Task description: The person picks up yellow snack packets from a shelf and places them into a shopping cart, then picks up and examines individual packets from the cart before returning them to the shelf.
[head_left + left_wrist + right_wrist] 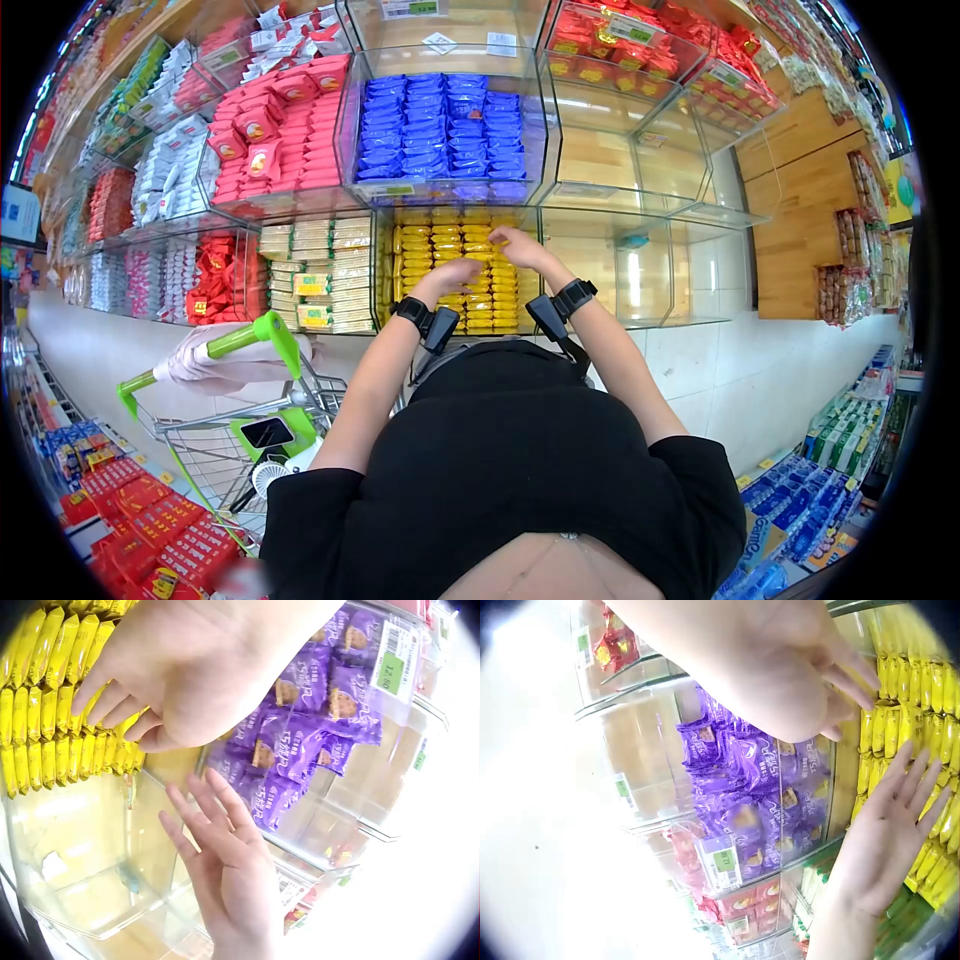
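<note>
Yellow packets point(415, 255) fill the left part of a clear bin point(640, 270) on the lower shelf, stacked in columns. Their long sides seem to run across the shelf. From the head camera both arms reach forward into this bin. The left hand point(452, 275) lies low over the middle columns. The right hand point(518, 245) sits higher, at the right edge of the stack, where the bin turns bare. A cart point(262, 335) stands to the person's left.

From the left wrist, the left hand point(195, 667) has its fingers point(97, 697) stretched out towards the packets point(45, 690), and the tips are at or just on them. Nothing is pinched or held. The right hand point(229, 870) is flat with its fingers spread, in front of the bare part of the bin and beside the purple packets point(300, 742) one shelf up.

From the right wrist, the right hand point(780, 667) is loose and holds nothing, its fingertips pointing at the yellow rows point(922, 697). The left hand point(885, 825) rests flat against those rows with straight fingers. The packets lie straight ahead of both palms, and the left hand is the nearer one.
</note>
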Action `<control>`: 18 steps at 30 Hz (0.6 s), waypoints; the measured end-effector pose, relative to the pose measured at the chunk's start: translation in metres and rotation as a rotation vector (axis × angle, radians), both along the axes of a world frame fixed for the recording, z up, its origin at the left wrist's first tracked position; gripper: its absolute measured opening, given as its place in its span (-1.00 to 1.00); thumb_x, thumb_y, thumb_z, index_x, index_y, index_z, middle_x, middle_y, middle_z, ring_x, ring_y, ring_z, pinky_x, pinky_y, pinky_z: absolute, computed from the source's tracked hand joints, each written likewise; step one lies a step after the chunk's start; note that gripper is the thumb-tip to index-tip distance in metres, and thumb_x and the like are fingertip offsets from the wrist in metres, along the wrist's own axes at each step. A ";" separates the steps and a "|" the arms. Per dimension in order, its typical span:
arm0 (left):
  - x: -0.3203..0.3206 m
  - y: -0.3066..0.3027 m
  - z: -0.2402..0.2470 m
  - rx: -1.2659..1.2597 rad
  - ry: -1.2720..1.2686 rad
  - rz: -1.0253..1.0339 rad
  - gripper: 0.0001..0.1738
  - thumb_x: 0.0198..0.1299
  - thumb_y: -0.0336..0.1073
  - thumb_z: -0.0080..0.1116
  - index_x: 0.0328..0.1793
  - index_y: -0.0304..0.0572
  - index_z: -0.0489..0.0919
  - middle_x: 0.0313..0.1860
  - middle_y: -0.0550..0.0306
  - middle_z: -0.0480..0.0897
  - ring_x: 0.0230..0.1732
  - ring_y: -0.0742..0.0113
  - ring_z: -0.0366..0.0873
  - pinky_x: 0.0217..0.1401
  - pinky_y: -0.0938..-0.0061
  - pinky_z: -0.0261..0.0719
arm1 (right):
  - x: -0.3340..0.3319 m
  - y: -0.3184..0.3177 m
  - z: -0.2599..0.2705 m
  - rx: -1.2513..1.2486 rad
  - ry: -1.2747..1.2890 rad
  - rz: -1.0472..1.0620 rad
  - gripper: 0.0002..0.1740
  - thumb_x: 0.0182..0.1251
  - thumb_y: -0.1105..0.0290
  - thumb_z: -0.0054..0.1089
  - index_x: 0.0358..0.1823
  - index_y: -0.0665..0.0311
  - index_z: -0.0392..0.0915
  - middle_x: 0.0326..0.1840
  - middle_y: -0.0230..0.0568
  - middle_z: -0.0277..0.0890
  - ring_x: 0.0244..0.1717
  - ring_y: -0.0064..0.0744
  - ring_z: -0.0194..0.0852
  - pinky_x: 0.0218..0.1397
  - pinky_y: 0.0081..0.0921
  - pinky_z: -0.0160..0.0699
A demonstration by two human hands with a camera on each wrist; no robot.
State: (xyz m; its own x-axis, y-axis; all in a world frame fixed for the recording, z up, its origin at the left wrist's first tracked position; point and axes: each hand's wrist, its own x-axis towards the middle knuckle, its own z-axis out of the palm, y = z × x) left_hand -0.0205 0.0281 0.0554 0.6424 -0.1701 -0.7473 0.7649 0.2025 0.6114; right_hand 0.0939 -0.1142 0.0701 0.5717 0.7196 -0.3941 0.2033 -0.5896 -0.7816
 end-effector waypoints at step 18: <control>-0.082 -0.026 0.087 0.254 -0.460 0.305 -0.73 0.04 -0.49 -0.02 -0.07 -0.25 0.38 -0.44 0.20 0.43 -0.38 0.46 0.51 -0.29 0.63 0.49 | -0.080 -0.037 0.078 0.264 0.254 0.189 -0.81 0.08 0.58 -0.13 -0.24 0.34 0.39 -0.62 -0.35 0.32 -0.48 -0.50 0.51 -0.35 -0.62 0.41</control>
State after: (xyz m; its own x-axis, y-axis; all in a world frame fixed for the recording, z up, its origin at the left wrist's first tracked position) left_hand -0.1025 0.0021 0.1423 0.9009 0.2197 -0.3743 0.3412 0.1748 0.9236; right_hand 0.0143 -0.1516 0.1482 0.3281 0.8980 -0.2932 0.0694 -0.3325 -0.9405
